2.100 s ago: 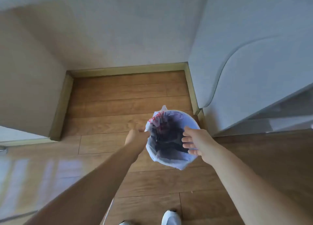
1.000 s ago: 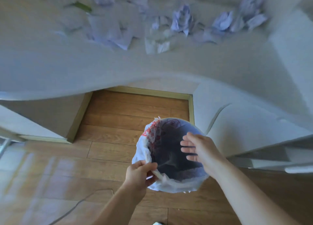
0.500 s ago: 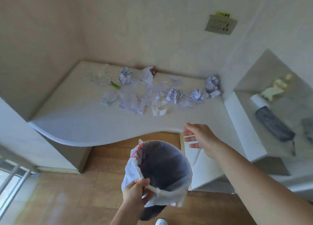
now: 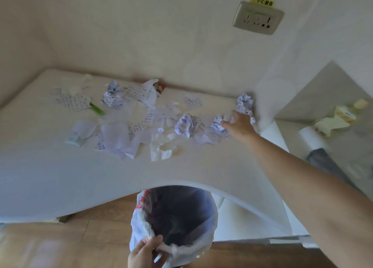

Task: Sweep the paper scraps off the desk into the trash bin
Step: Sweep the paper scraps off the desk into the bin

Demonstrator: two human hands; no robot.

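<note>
Several paper scraps (image 4: 119, 138) and crumpled paper balls (image 4: 185, 124) lie scattered across the white desk (image 4: 50, 177). My right hand (image 4: 240, 124) reaches over the desk's far right, fingers spread, touching a crumpled ball (image 4: 217, 124) with another ball (image 4: 245, 104) just behind it. My left hand (image 4: 147, 253) grips the near rim of the trash bin (image 4: 177, 225), which has a white plastic liner and hangs below the desk's curved front edge.
A green pen-like object (image 4: 96, 108) lies among the scraps at the left. A wall socket (image 4: 257, 18) sits above the desk. To the right a lower shelf (image 4: 343, 146) holds a white roll, a dark object and cream items. Wooden floor lies below.
The bin came up from the floor under the desk to the desk's front edge, held by my left hand. My right hand left the bin and reached forward to the paper balls.
</note>
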